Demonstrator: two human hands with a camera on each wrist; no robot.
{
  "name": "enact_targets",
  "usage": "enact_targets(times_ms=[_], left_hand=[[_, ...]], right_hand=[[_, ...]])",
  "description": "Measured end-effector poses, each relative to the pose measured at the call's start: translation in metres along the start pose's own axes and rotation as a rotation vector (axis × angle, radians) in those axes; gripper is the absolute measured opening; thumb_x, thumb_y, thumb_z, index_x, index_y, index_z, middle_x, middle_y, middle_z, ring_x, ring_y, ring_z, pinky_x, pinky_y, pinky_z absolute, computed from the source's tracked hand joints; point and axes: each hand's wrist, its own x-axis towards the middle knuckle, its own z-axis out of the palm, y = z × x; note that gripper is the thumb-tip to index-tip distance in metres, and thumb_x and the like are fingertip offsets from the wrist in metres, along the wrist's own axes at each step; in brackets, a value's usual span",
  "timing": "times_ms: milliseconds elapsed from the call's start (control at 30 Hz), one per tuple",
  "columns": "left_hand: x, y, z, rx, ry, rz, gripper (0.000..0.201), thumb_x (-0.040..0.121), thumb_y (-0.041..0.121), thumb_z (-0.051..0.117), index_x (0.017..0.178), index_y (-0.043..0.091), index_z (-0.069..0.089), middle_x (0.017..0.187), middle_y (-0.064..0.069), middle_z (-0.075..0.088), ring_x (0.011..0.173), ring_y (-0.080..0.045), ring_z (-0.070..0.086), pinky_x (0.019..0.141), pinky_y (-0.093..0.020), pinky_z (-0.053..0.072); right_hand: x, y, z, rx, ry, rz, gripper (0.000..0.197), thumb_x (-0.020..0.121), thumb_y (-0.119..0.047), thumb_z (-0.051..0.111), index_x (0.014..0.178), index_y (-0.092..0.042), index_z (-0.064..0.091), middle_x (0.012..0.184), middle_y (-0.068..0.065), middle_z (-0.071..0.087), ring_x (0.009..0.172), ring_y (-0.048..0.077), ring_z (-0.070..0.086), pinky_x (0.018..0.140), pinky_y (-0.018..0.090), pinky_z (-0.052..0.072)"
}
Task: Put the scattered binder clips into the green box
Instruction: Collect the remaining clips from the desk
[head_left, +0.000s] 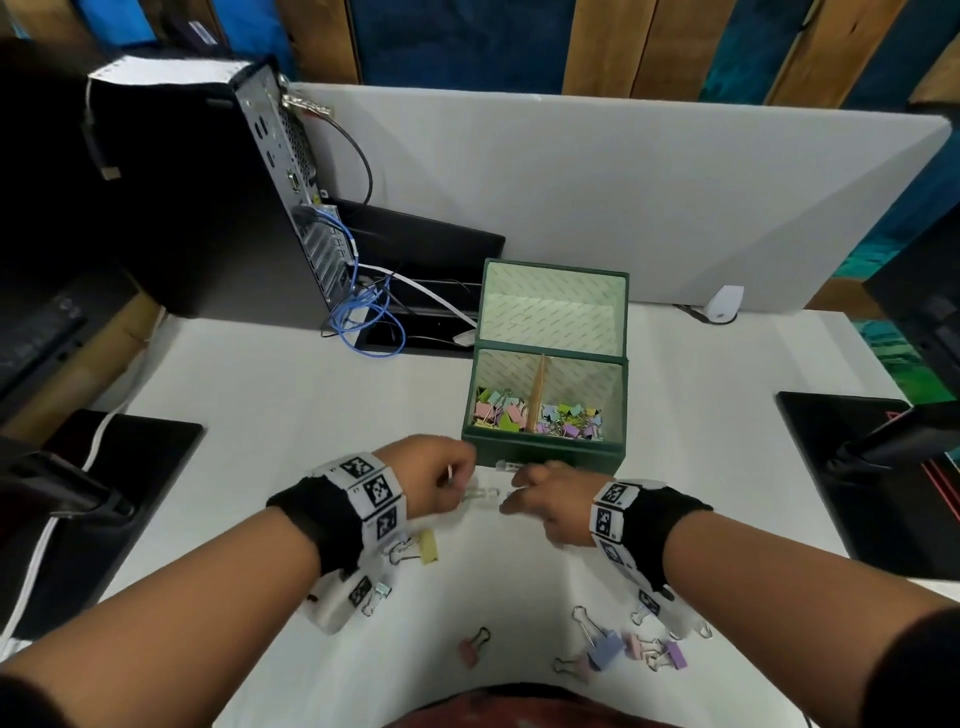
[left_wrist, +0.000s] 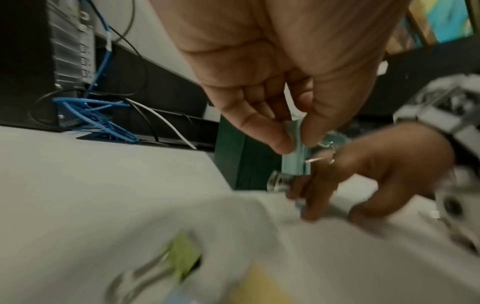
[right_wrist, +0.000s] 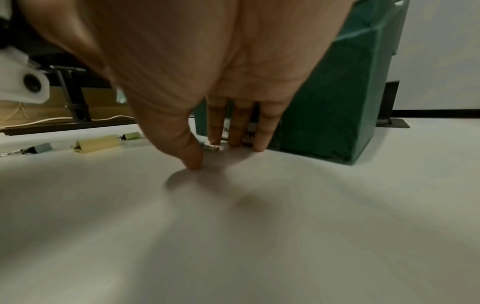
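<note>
A: Where is the green box (head_left: 545, 457)?
B: Just right of centre in the head view, on the white table (head_left: 291, 395), lid standing up behind it. A divider splits it, and pastel binder clips lie in both compartments.

A: And the left hand (head_left: 436, 480)?
B: Just below the box's lower left corner. In the left wrist view its grip is narrow: thumb and fingers (left_wrist: 275, 139) pinch a pale teal clip (left_wrist: 297, 156) by its body, clear of the table.

A: The right hand (head_left: 550, 501)?
B: Below the box front, facing the left hand. In the right wrist view its fingers point down, nearly straight, tips on the table against the box wall (right_wrist: 324, 115). The thumb (right_wrist: 192, 158) presses the surface, and a small metal piece (right_wrist: 211, 147) lies between thumb and fingers. Whether that grip has closed on it, I cannot tell.

A: Loose clips?
B: A yellow clip (head_left: 427, 545) lies beside the left wrist band, a pink clip (head_left: 471, 649) at lower centre, and a blue-purple cluster (head_left: 623, 649) at lower right of the head view.
</note>
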Motion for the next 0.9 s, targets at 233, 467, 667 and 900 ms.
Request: enact_targets(times_ms=[233, 467, 667, 900], left_hand=[[0.030, 0.021, -0.035, -0.446, 0.421, -0.099, 0.020, 0.081, 0.013, 0.065, 0.072, 0.023, 0.051, 0.072, 0.010, 0.059, 0.059, -0.003, 0.059, 0.062, -0.017, 0.048], [0.049, 0.023, -0.036, -0.498, 0.330, -0.111, 0.016, 0.078, 0.026, 0.071, 0.089, 0.035, 0.062, 0.099, 0.012, 0.062, 0.079, -0.009, 0.062, 0.066, -0.011, 0.044], [0.018, -0.013, -0.033, -0.285, 0.275, -0.115, 0.027, 0.079, 0.019, 0.070, 0.077, 0.042, 0.056, 0.086, 0.011, 0.057, 0.073, -0.011, 0.054, 0.074, -0.027, 0.049], [-0.020, -0.020, -0.003, 0.020, -0.137, -0.114, 0.035, 0.078, 0.014, 0.064, 0.107, 0.034, 0.060, 0.100, 0.011, 0.047, 0.093, -0.012, 0.057, 0.086, -0.024, 0.047]], right_hand=[[-0.004, 0.002, 0.005, 0.067, 0.144, 0.042, 0.019, 0.080, -0.007, 0.052, 0.095, -0.017, 0.059, 0.110, 0.006, 0.055, 0.101, 0.028, 0.054, 0.080, 0.036, 0.051], [-0.024, 0.001, -0.005, 0.243, 0.179, 0.094, 0.021, 0.077, -0.016, 0.058, 0.097, -0.019, 0.062, 0.105, 0.002, 0.055, 0.091, 0.023, 0.056, 0.080, 0.031, 0.050], [-0.040, 0.007, -0.046, 0.476, 0.445, 0.089, 0.015, 0.081, -0.013, 0.059, 0.093, -0.020, 0.062, 0.097, -0.005, 0.047, 0.083, 0.012, 0.052, 0.082, 0.024, 0.046], [-0.030, 0.039, -0.073, 0.565, 0.701, 0.347, 0.018, 0.084, -0.005, 0.058, 0.099, -0.012, 0.064, 0.105, 0.005, 0.049, 0.095, 0.022, 0.057, 0.089, 0.026, 0.044]])
